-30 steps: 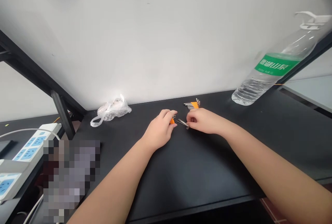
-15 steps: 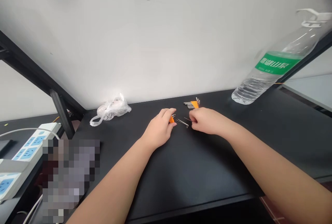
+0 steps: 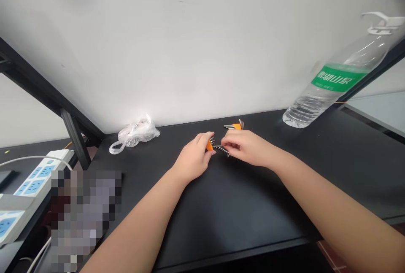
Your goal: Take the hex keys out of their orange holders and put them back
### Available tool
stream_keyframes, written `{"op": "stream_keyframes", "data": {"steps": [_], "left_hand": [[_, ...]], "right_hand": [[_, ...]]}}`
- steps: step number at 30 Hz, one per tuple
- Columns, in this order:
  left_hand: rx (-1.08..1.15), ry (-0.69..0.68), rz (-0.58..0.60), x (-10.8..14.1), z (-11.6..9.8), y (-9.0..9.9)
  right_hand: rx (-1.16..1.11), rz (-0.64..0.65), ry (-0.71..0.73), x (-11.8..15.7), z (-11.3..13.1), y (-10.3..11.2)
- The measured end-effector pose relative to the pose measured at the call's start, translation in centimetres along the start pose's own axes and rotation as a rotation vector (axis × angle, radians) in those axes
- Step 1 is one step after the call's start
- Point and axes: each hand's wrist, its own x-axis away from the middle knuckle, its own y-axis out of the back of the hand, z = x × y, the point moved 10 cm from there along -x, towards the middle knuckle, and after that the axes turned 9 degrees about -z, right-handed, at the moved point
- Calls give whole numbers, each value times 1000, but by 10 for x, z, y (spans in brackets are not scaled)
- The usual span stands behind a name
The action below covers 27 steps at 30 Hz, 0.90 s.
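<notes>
While left hand [image 3: 192, 159] grips holder [image 3: 209, 145], keys [image 3: 212, 141] partly seated, right hand [image 3: 243, 147] pinches key [image 3: 217, 146] at three o'clock; loose keys [image 3: 228, 154] remain; second holder [image 3: 237, 126], loaded, at one o'clock.

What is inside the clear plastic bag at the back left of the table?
Something pale or pinkish shows faintly through the plastic bag. The crinkled, shiny plastic covers it, so I can't tell what it is or how many items there are.

Blk tbl [image 3: 234, 205], hex-key set [image 3: 237, 126], loose key(s) [image 3: 225, 152], plastic bag [image 3: 137, 132], btl [image 3: 338, 79]
</notes>
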Motion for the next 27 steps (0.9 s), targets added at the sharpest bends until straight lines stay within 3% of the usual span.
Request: {"op": "stream_keyframes", "data": {"steps": [19,27], "left_hand": [[-38,-46,16,1,-5,0],[44,-22,30,2,-7,-2]], "right_hand": [[50,-26,55,3,12,8],[-129,-113,3,-3,18,10]]}}
